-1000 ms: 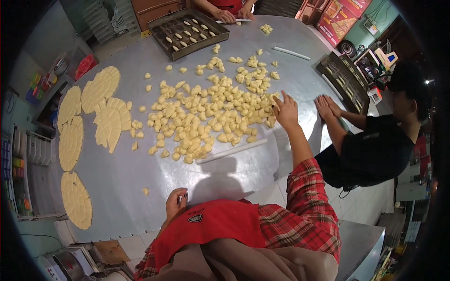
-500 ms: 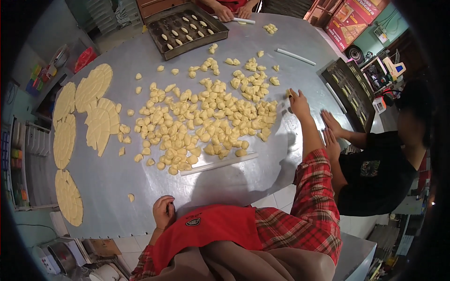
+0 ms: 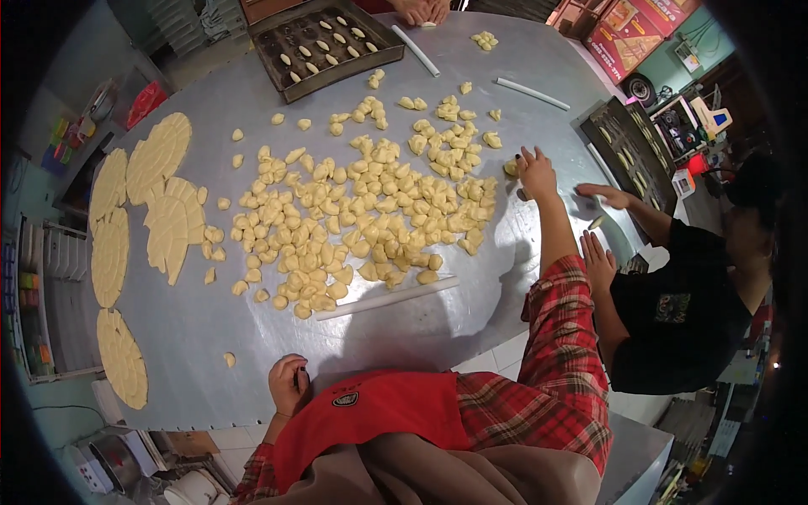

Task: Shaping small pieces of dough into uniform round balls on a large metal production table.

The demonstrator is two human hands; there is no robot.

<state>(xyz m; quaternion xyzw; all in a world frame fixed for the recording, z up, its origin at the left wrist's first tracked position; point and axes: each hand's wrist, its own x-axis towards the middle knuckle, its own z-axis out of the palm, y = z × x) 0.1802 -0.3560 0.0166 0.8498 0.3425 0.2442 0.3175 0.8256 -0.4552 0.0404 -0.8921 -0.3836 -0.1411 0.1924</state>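
A broad mass of pale dough pieces (image 3: 379,181) covers the middle of the metal table (image 3: 185,345). Off its right side, my right hand (image 3: 534,172) reaches out, fingers bent and apart, beside a small dough piece (image 3: 510,168); whether they touch is unclear. My left hand (image 3: 289,379) is curled at the near edge by the red apron, its contents hidden. A white rod (image 3: 387,297) lies just below the pile. Scored flattened dough rounds (image 3: 118,353) lie along the left side.
A co-worker (image 3: 682,303) in black works close at my right, hands beside a small dough strip (image 3: 596,222). Baking trays with shaped pieces stand at the back (image 3: 324,71) and right (image 3: 606,126). Another person's hands (image 3: 417,12) are at the far edge; rods (image 3: 530,93) lie nearby.
My right hand has moved right and away from me, off the pile. The co-worker's hands have separated. The far person's rod now lies angled beside the back tray, away from those hands.
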